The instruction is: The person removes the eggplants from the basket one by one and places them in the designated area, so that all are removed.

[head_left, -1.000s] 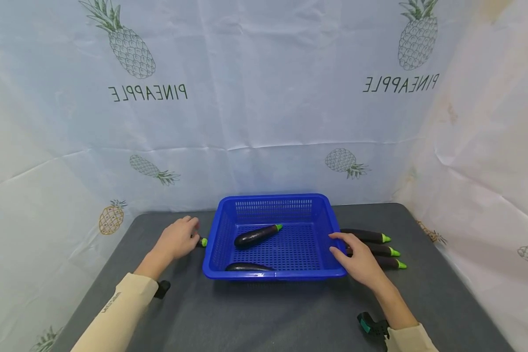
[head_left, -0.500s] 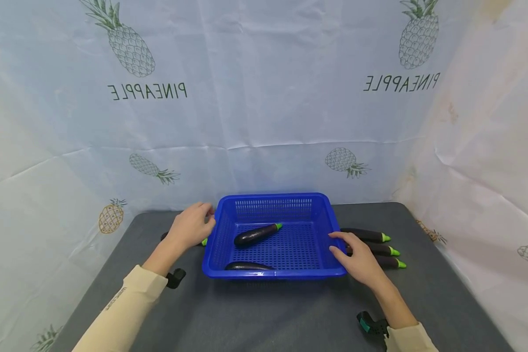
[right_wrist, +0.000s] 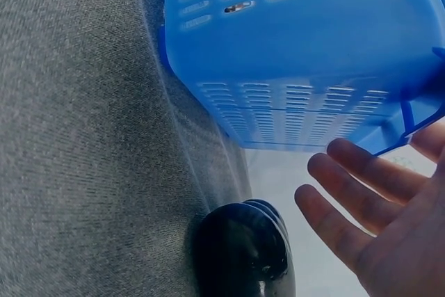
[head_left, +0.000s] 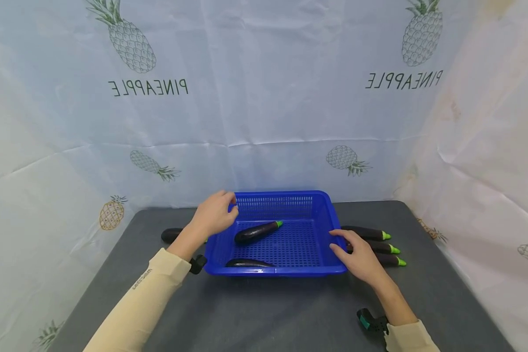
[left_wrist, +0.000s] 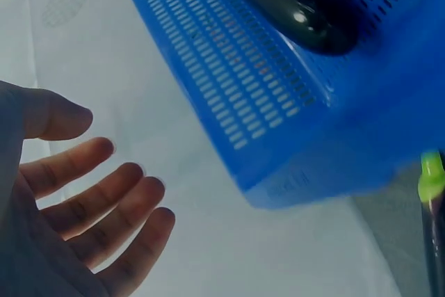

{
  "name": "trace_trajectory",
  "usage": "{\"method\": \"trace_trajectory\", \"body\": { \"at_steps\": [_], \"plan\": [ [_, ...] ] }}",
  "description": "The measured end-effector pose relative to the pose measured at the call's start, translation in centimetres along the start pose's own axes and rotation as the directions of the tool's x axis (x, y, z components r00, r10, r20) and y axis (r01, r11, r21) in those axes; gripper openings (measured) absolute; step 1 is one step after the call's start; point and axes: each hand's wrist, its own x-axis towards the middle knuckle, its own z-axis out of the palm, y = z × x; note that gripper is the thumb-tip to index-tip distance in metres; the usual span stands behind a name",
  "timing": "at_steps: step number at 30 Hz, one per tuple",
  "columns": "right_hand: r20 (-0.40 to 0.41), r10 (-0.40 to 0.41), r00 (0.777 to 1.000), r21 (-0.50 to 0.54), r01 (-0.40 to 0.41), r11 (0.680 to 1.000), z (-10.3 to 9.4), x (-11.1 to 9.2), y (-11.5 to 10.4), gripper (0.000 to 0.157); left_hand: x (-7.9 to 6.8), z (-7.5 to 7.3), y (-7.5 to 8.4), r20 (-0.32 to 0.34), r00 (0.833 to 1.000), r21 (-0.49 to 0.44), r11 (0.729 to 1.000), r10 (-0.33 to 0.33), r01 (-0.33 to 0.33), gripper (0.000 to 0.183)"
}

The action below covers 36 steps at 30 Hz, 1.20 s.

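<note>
My left hand hovers over the left rim of a blue plastic basket. Its fingers are spread and loosely bent, with nothing in them in the left wrist view. At the basket's right rim is my right hand, its fingers extended along the outer side; whether they press on it I cannot tell. One eggplant lies slanted inside the basket. Another eggplant sits by the near wall, partly hidden. Left of the basket an eggplant lies partly behind my left wrist.
Three eggplants lie side by side on the right of the grey table, partly covered by my right hand. A white curtain with pineapple prints hangs behind and at both sides.
My left hand has lifted off the eggplant at the left and moved right, over the basket's left rim. That eggplant stays on the table. The right hand has kept its place.
</note>
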Motion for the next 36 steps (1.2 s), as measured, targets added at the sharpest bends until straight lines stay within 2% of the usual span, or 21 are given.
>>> {"method": "trace_trajectory", "body": {
  "at_steps": [5, 9, 16, 21, 27, 32, 36],
  "plan": [
    [0.004, 0.009, 1.000, 0.002, -0.009, 1.000, 0.0, 0.0, 0.2, 0.042, 1.3, 0.4, 0.7, 0.039, 0.999, 0.002, 1.000, -0.010, 0.010, 0.023],
    [0.003, 0.011, 1.000, 0.003, -0.011, 1.000, 0.0, 0.0, 0.2, 0.043, 2.4, 0.9, 1.2, 0.045, 0.999, -0.010, 1.000, -0.024, 0.025, 0.025],
    [0.003, 0.009, 1.000, 0.009, -0.009, 1.000, 0.0, 0.0, 0.1, 0.043, 3.8, 2.9, 1.7, 0.053, 0.998, -0.010, 1.000, -0.019, 0.020, 0.027],
    [0.000, 0.006, 1.000, 0.002, -0.006, 1.000, 0.0, -0.1, 0.0, 0.042, 4.5, 4.6, 2.0, 0.068, 0.998, 0.035, 0.999, -0.005, 0.003, 0.026],
    [-0.003, 0.005, 1.000, 0.001, -0.005, 1.000, 0.1, -0.1, 0.0, 0.042, 5.1, 6.4, 2.1, 0.112, 0.993, 0.062, 0.998, -0.037, 0.031, 0.029],
    [-0.007, 0.011, 1.000, -0.005, -0.011, 1.000, 0.1, -0.1, 0.0, 0.042, 5.5, 7.4, 2.3, 0.156, 0.987, 0.087, 0.996, -0.048, 0.034, 0.035],
    [-0.008, 0.012, 1.000, -0.004, -0.012, 1.000, 0.1, -0.1, 0.0, 0.042, 5.7, 8.2, 2.5, 0.194, 0.978, 0.119, 0.992, -0.071, 0.049, 0.047]
  ]
}}
